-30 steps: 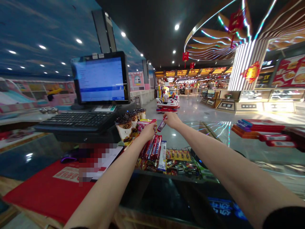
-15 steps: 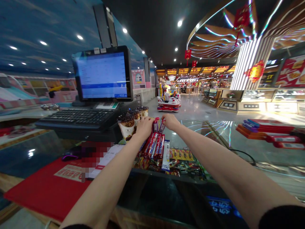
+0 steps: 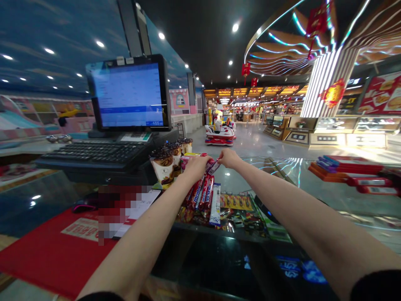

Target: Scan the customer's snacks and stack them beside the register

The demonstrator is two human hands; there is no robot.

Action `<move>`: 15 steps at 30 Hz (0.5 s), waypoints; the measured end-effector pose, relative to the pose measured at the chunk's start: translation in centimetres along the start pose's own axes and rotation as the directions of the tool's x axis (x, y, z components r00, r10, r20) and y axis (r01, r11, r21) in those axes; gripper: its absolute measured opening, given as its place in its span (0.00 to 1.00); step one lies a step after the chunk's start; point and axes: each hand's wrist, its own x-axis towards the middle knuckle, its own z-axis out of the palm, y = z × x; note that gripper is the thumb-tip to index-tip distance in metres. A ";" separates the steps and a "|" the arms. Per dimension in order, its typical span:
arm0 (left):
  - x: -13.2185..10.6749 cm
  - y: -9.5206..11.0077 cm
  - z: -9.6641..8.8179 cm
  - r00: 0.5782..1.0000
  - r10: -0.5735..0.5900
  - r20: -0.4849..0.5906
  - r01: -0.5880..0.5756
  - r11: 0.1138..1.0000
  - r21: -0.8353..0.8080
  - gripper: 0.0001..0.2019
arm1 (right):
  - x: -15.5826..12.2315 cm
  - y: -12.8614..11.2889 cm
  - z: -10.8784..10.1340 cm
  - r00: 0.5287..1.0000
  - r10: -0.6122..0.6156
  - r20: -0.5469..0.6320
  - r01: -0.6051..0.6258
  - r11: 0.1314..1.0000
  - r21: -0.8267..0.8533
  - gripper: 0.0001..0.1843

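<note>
My left hand [image 3: 196, 165] reaches over the candy, its fingers closed around the end of a reddish candy roll that is mostly hidden. Beside it, my right hand [image 3: 229, 158] pinches a purple candy roll [image 3: 214, 167] with a pale label, which lies slanted between the two hands. Nearer to me lie several red and blue Mentos rolls [image 3: 197, 195] side by side. A white wrapped stick [image 3: 215, 205] is at their right. Just left of my left hand stand cups [image 3: 163, 168] with dark lids in a row.
At the left are a monitor [image 3: 130, 96], a keyboard [image 3: 84, 152], a mouse [image 3: 84, 205] and a red mat [image 3: 40, 251]. Carded yellow packs [image 3: 236, 202] show right of the candy. Red and orange boxes [image 3: 354, 165] sit farther right on the glass counter. A kiddie ride [image 3: 220, 133] stands beyond.
The purple roll at my right hand has tilted from nearly upright to a flatter slant. My left hand has shifted slightly right over the rolls. The view has turned a little.
</note>
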 end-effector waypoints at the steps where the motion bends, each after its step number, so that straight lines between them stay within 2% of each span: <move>1: 0.1 0.1 0.0 1.000 0.005 0.015 -0.005 1.000 0.000 0.21 | 0.0 0.3 -0.1 1.000 0.014 0.018 -0.014 1.000 0.009 0.09; 6: 0.4 0.4 0.3 0.995 0.072 0.066 -0.065 0.993 -0.101 0.21 | -0.2 1.3 -0.3 0.987 0.105 0.123 -0.114 0.991 0.075 0.07; 11: 0.6 0.2 1.3 0.989 0.091 0.118 -0.074 0.987 -0.141 0.22 | -0.5 1.8 -0.2 0.966 0.180 0.183 -0.205 0.971 0.122 0.14; 15: 0.5 0.3 1.6 0.983 0.131 0.127 -0.115 0.985 -0.128 0.25 | -0.8 2.3 -0.1 0.954 0.206 0.218 -0.239 0.962 0.135 0.10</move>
